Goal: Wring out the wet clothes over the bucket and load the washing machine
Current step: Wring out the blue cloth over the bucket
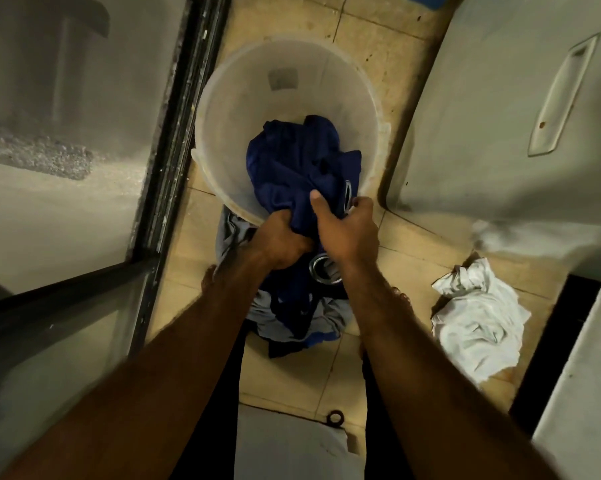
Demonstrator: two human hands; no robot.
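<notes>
Gripping a dark blue garment (299, 168) with both hands, the person stands over a translucent white bucket (223, 98) set on a beige tiled floor (361, 39). The left hand (280, 242) is clenched around a bunched fold of the cloth at the bucket's near rim. The right hand (347, 233), just beside it, holds the same cloth with fingers curled and the thumb laid forward along the fabric. Most of the garment lies heaped inside the bucket, while its lower part hangs from the fists towards a pile of grey and blue clothes (327, 320) on the floor below. A crumpled white cloth (476, 320) lies well apart, to the right. A white appliance (482, 133) with a recessed handle stands right of the bucket; a dark-framed glass door (174, 133) borders the left.
</notes>
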